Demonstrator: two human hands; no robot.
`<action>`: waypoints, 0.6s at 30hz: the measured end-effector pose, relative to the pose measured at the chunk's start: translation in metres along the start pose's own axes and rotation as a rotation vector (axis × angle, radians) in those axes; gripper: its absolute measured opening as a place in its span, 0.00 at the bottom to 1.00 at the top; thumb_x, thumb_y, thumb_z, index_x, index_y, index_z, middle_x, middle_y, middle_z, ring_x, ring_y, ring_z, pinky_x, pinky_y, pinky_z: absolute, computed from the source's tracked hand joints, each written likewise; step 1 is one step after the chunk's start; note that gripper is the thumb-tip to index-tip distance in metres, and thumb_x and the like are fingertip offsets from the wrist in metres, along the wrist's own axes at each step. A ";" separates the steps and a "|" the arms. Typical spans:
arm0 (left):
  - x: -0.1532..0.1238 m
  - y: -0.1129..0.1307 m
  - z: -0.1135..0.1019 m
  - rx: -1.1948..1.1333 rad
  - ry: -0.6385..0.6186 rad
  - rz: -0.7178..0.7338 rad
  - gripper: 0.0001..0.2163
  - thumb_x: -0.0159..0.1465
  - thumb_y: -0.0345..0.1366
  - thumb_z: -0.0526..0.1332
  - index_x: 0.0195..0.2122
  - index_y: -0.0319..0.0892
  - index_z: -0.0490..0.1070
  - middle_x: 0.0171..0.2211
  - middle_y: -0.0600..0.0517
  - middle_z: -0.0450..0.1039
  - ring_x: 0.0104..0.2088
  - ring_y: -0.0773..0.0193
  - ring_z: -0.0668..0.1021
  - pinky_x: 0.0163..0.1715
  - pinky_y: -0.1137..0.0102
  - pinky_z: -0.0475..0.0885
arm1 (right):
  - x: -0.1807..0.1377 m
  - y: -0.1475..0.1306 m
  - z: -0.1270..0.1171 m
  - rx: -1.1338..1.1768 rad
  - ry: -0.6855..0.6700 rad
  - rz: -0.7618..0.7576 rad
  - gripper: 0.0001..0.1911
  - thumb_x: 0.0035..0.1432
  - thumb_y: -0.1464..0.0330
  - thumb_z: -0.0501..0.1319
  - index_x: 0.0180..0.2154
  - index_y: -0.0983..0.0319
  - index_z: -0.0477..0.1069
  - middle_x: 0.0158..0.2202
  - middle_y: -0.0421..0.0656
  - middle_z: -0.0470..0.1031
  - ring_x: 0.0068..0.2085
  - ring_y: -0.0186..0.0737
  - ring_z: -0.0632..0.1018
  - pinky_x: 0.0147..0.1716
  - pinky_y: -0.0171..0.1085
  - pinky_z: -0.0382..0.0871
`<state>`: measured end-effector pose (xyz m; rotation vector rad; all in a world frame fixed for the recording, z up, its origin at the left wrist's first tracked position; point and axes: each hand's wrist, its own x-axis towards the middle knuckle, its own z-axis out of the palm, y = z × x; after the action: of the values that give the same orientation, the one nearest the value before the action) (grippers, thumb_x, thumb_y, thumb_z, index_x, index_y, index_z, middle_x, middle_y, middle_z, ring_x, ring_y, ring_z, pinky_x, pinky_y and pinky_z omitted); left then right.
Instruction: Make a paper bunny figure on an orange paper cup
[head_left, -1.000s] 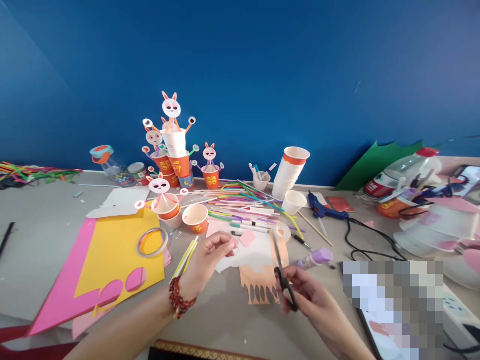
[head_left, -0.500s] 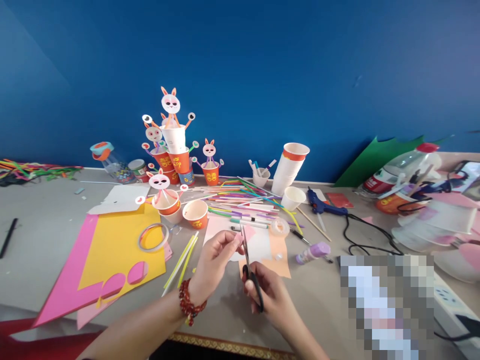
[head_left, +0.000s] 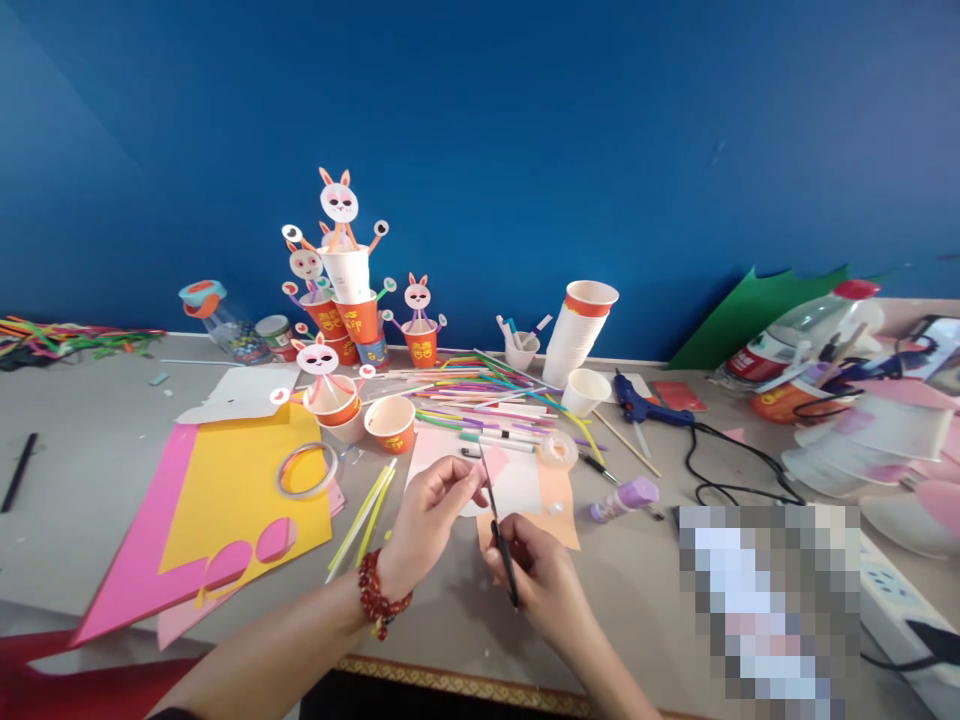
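Observation:
My left hand (head_left: 431, 515), with a red bead bracelet at the wrist, pinches a small pink paper piece (head_left: 493, 463) above the table. My right hand (head_left: 536, 578) grips black-handled scissors (head_left: 502, 535), blades pointing up at the pink piece. Under both hands lie a white sheet (head_left: 517, 488) and a peach sheet (head_left: 561, 500). A purple glue stick (head_left: 624, 499) lies to the right of my hands.
Yellow (head_left: 232, 490) and pink paper (head_left: 142, 555) with a tape roll (head_left: 305, 470) lie left. Bunny cups (head_left: 345, 300), loose straws (head_left: 480, 400), a cup stack (head_left: 581, 335) and a blue glue gun (head_left: 649, 408) with cable stand behind. A plastic bottle (head_left: 802, 340) lies right.
My right hand moved left with the scissors, bringing the blades up to the pink piece in my left hand. The view tilted slightly.

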<state>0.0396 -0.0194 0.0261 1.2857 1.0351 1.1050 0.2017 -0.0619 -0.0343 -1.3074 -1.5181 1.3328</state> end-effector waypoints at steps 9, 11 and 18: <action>-0.001 0.000 0.001 0.005 0.003 0.027 0.10 0.68 0.40 0.58 0.33 0.40 0.71 0.30 0.51 0.73 0.35 0.63 0.76 0.40 0.69 0.69 | 0.001 0.002 -0.001 -0.065 0.016 -0.001 0.20 0.58 0.53 0.61 0.26 0.58 0.55 0.21 0.36 0.65 0.23 0.34 0.65 0.23 0.32 0.55; -0.001 0.000 0.001 -0.001 0.002 0.021 0.10 0.68 0.40 0.58 0.32 0.40 0.71 0.30 0.51 0.73 0.35 0.63 0.75 0.40 0.69 0.69 | 0.001 0.002 -0.001 -0.054 0.017 -0.002 0.20 0.58 0.54 0.60 0.26 0.58 0.55 0.21 0.36 0.65 0.23 0.33 0.64 0.23 0.32 0.55; -0.001 0.001 0.000 -0.025 -0.014 -0.018 0.10 0.67 0.40 0.58 0.32 0.40 0.71 0.29 0.52 0.73 0.34 0.63 0.75 0.41 0.70 0.68 | 0.001 -0.001 -0.001 -0.020 0.001 -0.005 0.20 0.58 0.53 0.60 0.26 0.58 0.56 0.23 0.37 0.66 0.24 0.33 0.64 0.23 0.33 0.55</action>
<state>0.0397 -0.0204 0.0271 1.2604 1.0177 1.0910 0.2019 -0.0607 -0.0337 -1.3156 -1.5372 1.3169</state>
